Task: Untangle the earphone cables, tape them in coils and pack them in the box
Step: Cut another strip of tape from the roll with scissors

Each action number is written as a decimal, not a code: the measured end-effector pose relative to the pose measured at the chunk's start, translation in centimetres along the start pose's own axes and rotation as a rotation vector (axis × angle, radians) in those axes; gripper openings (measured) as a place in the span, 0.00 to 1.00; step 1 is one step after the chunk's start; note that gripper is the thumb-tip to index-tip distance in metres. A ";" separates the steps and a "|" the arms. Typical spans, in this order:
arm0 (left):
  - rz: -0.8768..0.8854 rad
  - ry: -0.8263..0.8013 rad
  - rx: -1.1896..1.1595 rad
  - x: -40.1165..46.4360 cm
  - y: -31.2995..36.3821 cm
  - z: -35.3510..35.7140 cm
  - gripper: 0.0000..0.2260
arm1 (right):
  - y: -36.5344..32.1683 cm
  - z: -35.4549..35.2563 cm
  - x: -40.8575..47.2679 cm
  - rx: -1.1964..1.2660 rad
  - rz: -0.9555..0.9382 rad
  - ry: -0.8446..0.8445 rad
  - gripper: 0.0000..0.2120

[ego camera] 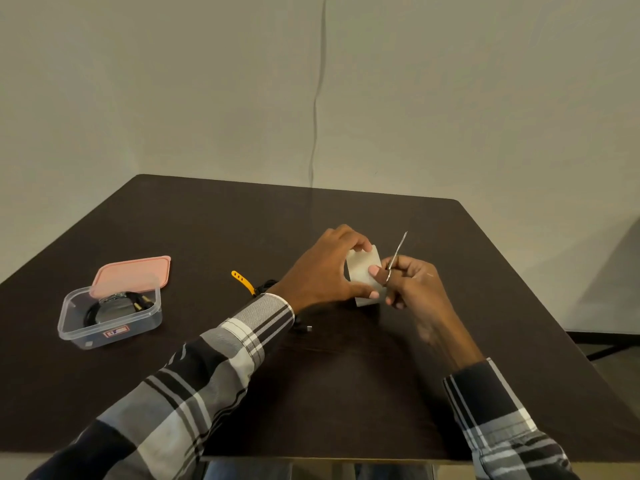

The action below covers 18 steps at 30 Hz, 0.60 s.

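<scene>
My left hand [327, 268] grips a white roll of tape [363, 271] just above the dark table [346, 393], right of centre. My right hand [414, 284] holds a pair of scissors [398, 252], whose blades point up and away beside the roll. A black cable [268, 285] with a yellow strap [242, 280] lies on the table, mostly hidden behind my left wrist. Its small plug end [309, 328] shows below the sleeve. At the left stands a clear plastic box [72, 327] with a coiled black cable [114, 306] inside.
A pink lid [135, 271] leans on the box's far rim. The table's near edge runs along the bottom and its right edge falls away at the right. A thin wire hangs down the wall behind.
</scene>
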<state>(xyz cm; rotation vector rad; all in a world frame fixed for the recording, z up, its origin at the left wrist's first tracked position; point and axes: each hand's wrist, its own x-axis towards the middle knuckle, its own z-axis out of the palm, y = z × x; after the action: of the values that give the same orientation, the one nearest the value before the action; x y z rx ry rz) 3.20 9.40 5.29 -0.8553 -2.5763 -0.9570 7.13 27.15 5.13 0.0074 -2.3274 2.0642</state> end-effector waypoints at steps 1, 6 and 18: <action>-0.010 0.007 0.028 0.1 0.2 -0.1 0.31 | 0.2 0.2 -0.1 0.003 -0.014 0.001 0.12; -0.056 0.016 0.180 0.3 1.2 -0.1 0.33 | 1.0 0.8 -0.1 0.029 -0.065 0.055 0.09; -0.005 -0.021 0.226 0.2 1.8 0.0 0.29 | 1.2 0.8 -0.1 0.066 -0.059 0.065 0.07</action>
<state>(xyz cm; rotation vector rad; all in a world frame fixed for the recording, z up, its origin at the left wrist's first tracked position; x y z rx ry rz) 4.19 10.62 6.25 -0.8006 -2.6398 -0.6445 7.23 26.51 3.87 0.0103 -2.1945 2.0804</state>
